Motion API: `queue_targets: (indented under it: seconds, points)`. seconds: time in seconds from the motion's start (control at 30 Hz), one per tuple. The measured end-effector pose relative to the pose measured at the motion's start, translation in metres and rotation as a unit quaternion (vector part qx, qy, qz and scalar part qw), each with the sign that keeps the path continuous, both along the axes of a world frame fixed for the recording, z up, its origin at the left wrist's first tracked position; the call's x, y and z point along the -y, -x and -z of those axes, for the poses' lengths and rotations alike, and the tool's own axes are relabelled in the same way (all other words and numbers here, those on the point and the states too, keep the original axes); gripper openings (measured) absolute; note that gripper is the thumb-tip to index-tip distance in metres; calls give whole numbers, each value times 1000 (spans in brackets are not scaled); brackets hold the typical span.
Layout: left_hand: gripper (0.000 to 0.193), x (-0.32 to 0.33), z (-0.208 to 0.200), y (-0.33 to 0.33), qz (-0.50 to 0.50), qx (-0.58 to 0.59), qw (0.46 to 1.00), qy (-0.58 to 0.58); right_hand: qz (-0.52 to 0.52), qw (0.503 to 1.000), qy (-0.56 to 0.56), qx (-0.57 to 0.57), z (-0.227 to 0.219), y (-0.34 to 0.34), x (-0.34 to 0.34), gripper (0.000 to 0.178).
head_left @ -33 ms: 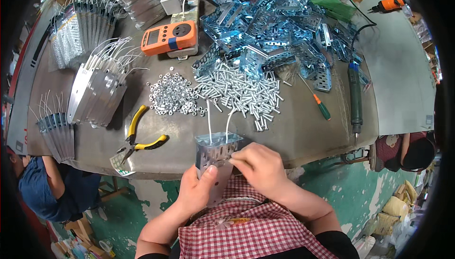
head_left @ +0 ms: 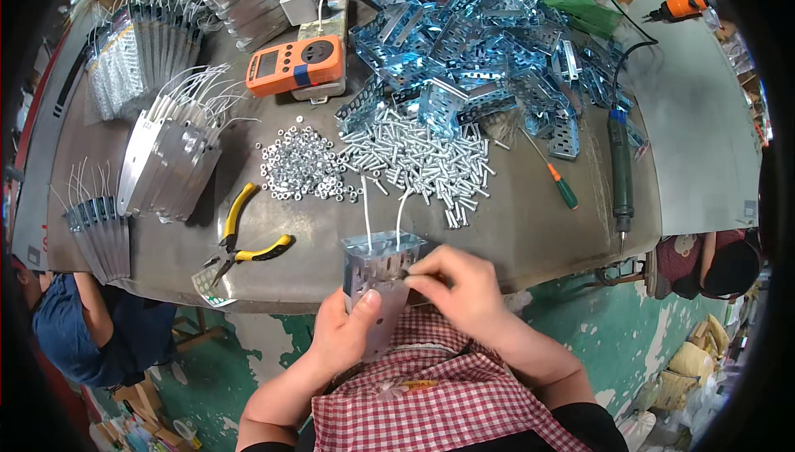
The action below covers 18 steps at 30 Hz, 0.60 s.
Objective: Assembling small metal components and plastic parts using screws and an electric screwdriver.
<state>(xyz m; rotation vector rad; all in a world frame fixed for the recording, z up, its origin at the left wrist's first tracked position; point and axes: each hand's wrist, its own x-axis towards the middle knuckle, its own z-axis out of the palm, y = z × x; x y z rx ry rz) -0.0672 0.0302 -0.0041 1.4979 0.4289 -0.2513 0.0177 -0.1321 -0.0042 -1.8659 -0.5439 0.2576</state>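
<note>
While both hands work at the near edge of the surface (head_left: 530,237), a small perforated metal bracket (head_left: 377,274) sits between them, held just above the person's checked apron (head_left: 447,406). Left hand (head_left: 348,332) grips the bracket from below, thumb pressed flat on its lower face. Right hand (head_left: 455,286) closes on the bracket's right side, fingertips pinched at a small part there; what the part is cannot be told. Two thin white wires (head_left: 367,212) rise from the bracket's top edge toward the middle of the surface. Beyond the wires lies a spread of silver screws (head_left: 422,158), and just left of it a smaller heap of silver nuts (head_left: 300,164). Farther back, a large tangle of blue-tinted perforated brackets (head_left: 480,55). Yellow-handled pliers (head_left: 244,241) lie left of the held bracket, near the surface edge, apart from the left hand. An orange meter (head_left: 294,63) rests at the back left of the nuts. Stacks of flat metal plates with white leads (head_left: 170,158) lean along the left side. On the right, a small screwdriver with orange and green handle (head_left: 556,183) and a dark electric screwdriver (head_left: 621,170) on a black cord lie well apart from the right hand. Another person in blue (head_left: 91,328) sits low at the left.
</note>
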Motion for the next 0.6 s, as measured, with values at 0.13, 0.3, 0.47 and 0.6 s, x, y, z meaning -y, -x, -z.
queue_targets:
  seconds: [0.13,0.3,0.47,0.6]
  points:
    - [40,-1,3,3,65,49,996,46,-25,939,-105,-327,8,-7,18,40]
    - [46,8,-7,-6,53,19,981,184,-36,979,-70,-186,11,-26,27,25]
    - [53,4,-2,-17,-40,-5,963,265,167,937,182,247,21,-68,41,17]
    - [60,6,1,-16,-32,19,969,245,192,961,136,145,12,-63,41,13]
